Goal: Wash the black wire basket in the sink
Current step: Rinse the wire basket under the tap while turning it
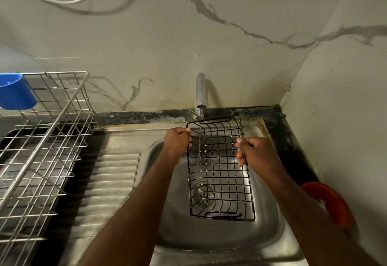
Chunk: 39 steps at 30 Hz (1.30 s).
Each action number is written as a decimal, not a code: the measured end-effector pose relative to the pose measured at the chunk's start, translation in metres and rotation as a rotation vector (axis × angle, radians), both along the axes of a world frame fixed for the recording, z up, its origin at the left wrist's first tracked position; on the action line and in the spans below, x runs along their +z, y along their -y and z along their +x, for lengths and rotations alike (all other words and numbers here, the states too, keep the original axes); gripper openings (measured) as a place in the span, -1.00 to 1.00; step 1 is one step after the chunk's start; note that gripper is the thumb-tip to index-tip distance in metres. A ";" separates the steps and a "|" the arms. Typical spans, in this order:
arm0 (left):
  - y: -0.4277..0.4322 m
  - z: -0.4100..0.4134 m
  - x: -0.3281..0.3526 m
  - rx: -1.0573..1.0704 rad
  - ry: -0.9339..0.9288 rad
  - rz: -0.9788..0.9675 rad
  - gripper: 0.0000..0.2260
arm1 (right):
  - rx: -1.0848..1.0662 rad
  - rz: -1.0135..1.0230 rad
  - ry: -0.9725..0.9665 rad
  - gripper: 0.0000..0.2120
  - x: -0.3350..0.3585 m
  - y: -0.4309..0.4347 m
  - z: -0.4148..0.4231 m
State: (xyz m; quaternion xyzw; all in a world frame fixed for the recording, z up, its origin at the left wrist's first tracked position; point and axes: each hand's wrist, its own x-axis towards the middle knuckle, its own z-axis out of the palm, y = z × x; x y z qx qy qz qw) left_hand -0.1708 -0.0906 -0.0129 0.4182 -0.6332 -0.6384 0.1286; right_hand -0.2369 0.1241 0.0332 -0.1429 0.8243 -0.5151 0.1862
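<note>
Steel sink (270, 219) in a marble-walled corner, ribbed drainboard (109, 182) and wire dish rack (41, 150) to its left; black wire basket (219, 167) held over the bowl under the tap (201, 92) stream, left hand (178, 140) and right hand (253, 150) gripping its long side rims.

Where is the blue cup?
The blue cup hangs on the silver dish rack, far left in the head view, left of the sink.
</note>
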 end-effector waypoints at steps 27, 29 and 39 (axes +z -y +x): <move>-0.004 0.012 0.014 0.030 -0.040 0.012 -0.73 | -0.035 0.027 0.018 -0.76 -0.014 0.003 -0.015; -0.006 0.008 0.015 0.033 -0.067 0.059 -0.75 | -0.043 0.022 -0.002 -0.77 -0.012 0.000 -0.017; -0.009 -0.017 0.017 -0.019 -0.033 0.056 -0.90 | -0.061 -0.031 -0.037 -0.76 0.003 -0.008 -0.013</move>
